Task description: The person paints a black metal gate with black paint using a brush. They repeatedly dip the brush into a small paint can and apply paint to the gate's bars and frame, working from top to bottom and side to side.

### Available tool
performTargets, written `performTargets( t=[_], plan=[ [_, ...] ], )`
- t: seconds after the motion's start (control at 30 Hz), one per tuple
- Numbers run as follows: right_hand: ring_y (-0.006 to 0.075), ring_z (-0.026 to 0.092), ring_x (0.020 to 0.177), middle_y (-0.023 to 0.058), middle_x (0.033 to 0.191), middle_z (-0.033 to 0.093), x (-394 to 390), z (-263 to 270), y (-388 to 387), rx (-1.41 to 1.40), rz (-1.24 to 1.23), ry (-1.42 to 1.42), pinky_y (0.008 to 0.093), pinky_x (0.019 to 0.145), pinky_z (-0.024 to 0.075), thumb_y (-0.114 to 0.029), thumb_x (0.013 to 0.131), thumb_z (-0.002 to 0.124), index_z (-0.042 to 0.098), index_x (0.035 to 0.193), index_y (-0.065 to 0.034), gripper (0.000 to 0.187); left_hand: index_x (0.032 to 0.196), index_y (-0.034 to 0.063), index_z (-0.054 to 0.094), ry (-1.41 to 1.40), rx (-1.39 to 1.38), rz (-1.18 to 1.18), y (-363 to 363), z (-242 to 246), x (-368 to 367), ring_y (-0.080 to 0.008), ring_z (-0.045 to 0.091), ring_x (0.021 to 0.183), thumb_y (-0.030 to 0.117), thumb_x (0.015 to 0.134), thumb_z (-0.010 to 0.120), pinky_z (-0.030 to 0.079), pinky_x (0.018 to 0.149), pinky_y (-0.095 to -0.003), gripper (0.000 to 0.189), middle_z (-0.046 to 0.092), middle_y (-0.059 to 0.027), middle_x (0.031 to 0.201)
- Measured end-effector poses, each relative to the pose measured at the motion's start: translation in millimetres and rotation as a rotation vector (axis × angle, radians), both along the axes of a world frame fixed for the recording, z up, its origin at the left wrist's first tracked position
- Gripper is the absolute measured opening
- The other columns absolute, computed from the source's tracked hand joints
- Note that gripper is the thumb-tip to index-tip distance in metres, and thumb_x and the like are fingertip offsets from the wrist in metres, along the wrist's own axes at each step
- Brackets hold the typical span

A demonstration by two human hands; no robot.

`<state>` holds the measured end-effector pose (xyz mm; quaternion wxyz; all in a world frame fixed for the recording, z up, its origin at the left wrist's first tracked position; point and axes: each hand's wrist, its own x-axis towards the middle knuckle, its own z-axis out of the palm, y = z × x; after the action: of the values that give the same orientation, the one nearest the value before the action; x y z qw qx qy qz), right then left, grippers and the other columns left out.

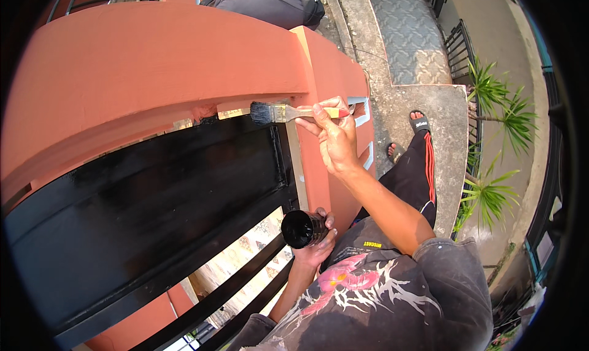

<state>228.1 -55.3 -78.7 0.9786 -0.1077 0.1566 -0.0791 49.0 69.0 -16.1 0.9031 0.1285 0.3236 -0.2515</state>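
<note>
My right hand (336,135) grips the handle of a flat paintbrush (278,113). The brush lies roughly level across the view, its dark, paint-covered bristles pointing left, near the top corner of a glossy black gate panel (152,199). Whether the bristles touch the panel or the wall behind cannot be told. Lower down, my left hand (320,245) is wrapped around a round container of black paint (298,229), its open top facing the camera. The container is beside the panel's right edge, in front of black rails (230,286).
An orange-painted wall (161,52) curves above the panel and meets an orange pillar (317,167) at the right. A dark grey bag-like object (262,6) lies behind the wall. Concrete paving (446,167), spiky green plants (490,192) and patterned tiles (405,33) are farther right.
</note>
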Motion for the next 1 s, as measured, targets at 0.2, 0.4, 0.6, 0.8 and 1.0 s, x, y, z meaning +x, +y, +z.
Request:
performTargets(
  t=[0.2,0.4,0.6,0.8,1.0],
  plan=[
    [0.0187,0.071,0.080,0.0089,0.086,0.065,13.3,-27.0,9.2,-0.369,0.083,0.179,0.0366,0.076,0.0645,-0.008,0.098,0.062,0.054,0.092,-0.0019,0.012,0.117,-0.0013,0.048,-0.012,-0.020,0.011,-0.1,-1.4,1.8,-0.0192,0.055,0.055,0.044,0.091,0.068,0.042,0.036,-0.0218,0.056,0.051,-0.0146,0.100],
    [0.0108,0.063,0.069,0.0087,0.075,0.065,11.1,11.1,6.2,-0.906,-0.136,0.126,0.0265,0.062,0.0481,0.001,0.090,0.068,0.061,0.085,0.0030,0.009,0.117,-0.0016,0.048,-0.020,-0.025,0.015,-1.9,-0.9,1.1,-0.0195,0.055,0.055,0.044,0.092,0.066,0.041,0.036,-0.0215,0.055,0.051,-0.0145,0.100],
    [0.0176,0.070,0.079,0.0106,0.083,0.067,4.3,64.4,18.2,-0.623,-0.098,-0.117,0.0299,0.064,0.0581,0.001,0.090,0.068,0.060,0.091,0.0029,0.008,0.118,-0.0020,0.048,-0.009,-0.045,0.017,-0.3,-1.8,-0.1,-0.0198,0.055,0.055,0.042,0.094,0.064,0.041,0.036,-0.0222,0.053,0.051,-0.0153,0.101],
    [0.0144,0.070,0.076,0.0082,0.082,0.063,14.9,42.7,-0.9,-0.323,0.170,0.162,0.0290,0.067,0.0642,-0.001,0.096,0.062,0.055,0.091,0.0003,0.009,0.118,-0.0021,0.048,-0.010,-0.052,0.022,-0.7,-2.0,0.1,-0.0197,0.055,0.055,0.042,0.094,0.065,0.041,0.036,-0.0224,0.053,0.051,-0.0154,0.101],
    [0.0123,0.068,0.076,0.0072,0.083,0.062,14.9,45.2,1.8,-0.334,-0.036,0.000,0.0286,0.067,0.0641,0.001,0.095,0.062,0.055,0.087,0.0001,0.010,0.117,-0.0019,0.048,-0.012,-0.029,0.041,1.8,-1.9,-1.8,-0.0192,0.054,0.054,0.042,0.093,0.066,0.041,0.035,-0.0219,0.053,0.051,-0.0148,0.100]
  ],
)
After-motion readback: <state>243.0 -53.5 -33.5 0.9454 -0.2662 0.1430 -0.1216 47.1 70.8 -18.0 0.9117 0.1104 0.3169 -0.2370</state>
